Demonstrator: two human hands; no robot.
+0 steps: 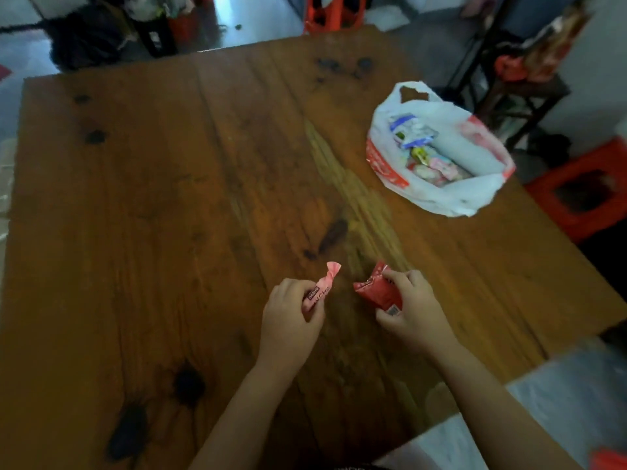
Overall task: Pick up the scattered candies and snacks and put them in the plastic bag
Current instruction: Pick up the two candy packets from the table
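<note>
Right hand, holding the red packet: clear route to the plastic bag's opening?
Probably yes. The right hand grips the red packet; the plastic bag sits ahead and to its right, mouth open upward, and only bare table shows between them.

The table (169, 198) is brown wood, grain worn, with dark knots. The bag (451, 195) near its right edge is thin crinkly white plastic; both held wrappers look glossy.

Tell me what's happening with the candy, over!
Left hand grips pink candy. Right hand grips red snack packet. Plastic bag open, partly filled, ahead right.
</note>
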